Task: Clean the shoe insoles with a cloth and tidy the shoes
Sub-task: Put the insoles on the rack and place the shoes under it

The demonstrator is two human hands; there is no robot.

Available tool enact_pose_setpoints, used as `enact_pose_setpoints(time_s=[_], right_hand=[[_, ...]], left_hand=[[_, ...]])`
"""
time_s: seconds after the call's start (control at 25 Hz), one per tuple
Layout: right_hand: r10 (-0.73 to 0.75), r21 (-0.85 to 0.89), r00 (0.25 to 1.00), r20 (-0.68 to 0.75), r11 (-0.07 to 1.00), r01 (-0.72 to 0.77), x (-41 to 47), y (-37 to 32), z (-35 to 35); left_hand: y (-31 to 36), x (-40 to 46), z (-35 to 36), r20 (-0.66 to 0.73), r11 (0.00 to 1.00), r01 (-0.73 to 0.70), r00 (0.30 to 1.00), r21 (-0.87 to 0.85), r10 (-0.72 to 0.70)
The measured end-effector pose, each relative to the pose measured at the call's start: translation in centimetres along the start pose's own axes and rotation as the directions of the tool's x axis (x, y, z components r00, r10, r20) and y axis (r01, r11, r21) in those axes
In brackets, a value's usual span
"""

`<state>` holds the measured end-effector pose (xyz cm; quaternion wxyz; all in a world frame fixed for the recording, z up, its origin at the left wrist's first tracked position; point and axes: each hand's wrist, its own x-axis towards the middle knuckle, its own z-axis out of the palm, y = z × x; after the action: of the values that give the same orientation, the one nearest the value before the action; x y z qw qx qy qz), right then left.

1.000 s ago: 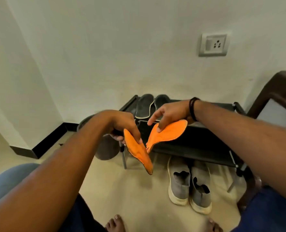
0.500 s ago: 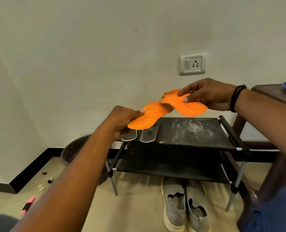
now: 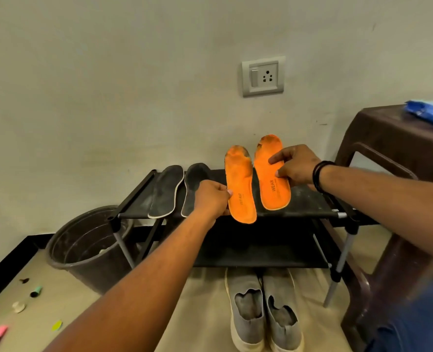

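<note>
left hand pinches one orange insole, right hand pinches the other orange insole, both on the rack. i'd guess they're light, floppy foam, so grab mid-edge.

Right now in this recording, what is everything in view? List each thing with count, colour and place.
Orange foam insoles: 2, orange, leaning on the wall atop the rack.
Dark grey insoles: 2, dark grey, flat on the rack's left side.
Black two-tier shoe rack: 1, black, against the wall.
Grey slip-on shoes: 2, grey, on the floor under the rack.
Dark round bucket: 1, dark brown, left of the rack.
Wall socket: 1, grey-white, above the rack.
Brown plastic table: 1, right.
Blue item: 1, on that table.
Small bits: several, floor, left.
Left hand: pinches the left orange insole.
Right hand: holds the right one.
</note>
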<state>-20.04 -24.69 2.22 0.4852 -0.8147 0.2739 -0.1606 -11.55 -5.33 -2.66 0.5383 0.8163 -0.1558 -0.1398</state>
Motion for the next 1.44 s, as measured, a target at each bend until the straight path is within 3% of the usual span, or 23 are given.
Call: enact_pose_setpoints(time_s=[0.12, 0.28, 0.4, 0.8, 1.0, 1.2, 1.44], right_hand=[[0.053, -0.071, 0.997, -0.050, 0.996, -0.056, 1.3, 1.5, 0.8], [0.089, -0.267, 0.996, -0.006, 0.960, -0.087, 2.8, 3.7, 1.5], [0.131, -0.379, 0.990, -0.050, 0.915, -0.140, 3.5, 4.8, 2.1], [0.087, -0.161, 0.995, -0.054, 0.982, -0.094, 4.9, 5.8, 2.1], [0.165, -0.265, 0.984, -0.074, 0.947, -0.178, 4.9, 5.8, 2.3], [0.277, -0.261, 0.954, -0.114, 0.918, -0.298, 4.4, 5.4, 1.3], [0.258, -0.261, 0.956, -0.140, 0.922, -0.287, 4.4, 5.6, 1.4]], left_hand=[[-0.3, 1.7, 1.2, -0.006, 0.999, 0.038, 0.999, 0.025, -0.038], [-1.2, 3.0, 2.4, -0.116, 0.981, -0.014, 0.993, 0.192, 0.037], [-1.7, 3.8, 2.7, -0.099, 0.969, -0.018, 0.994, 0.248, 0.044], [-1.8, 4.8, 3.3, -0.110, 0.976, -0.032, 0.992, 0.215, 0.056], [-1.1, 5.3, 3.5, -0.092, 0.970, 0.003, 0.996, 0.245, 0.020], [-1.0, 5.4, 3.6, -0.090, 0.945, 0.022, 0.996, 0.326, 0.008], [-1.0, 5.3, 3.5, -0.050, 0.923, -0.005, 0.998, 0.386, 0.026]])
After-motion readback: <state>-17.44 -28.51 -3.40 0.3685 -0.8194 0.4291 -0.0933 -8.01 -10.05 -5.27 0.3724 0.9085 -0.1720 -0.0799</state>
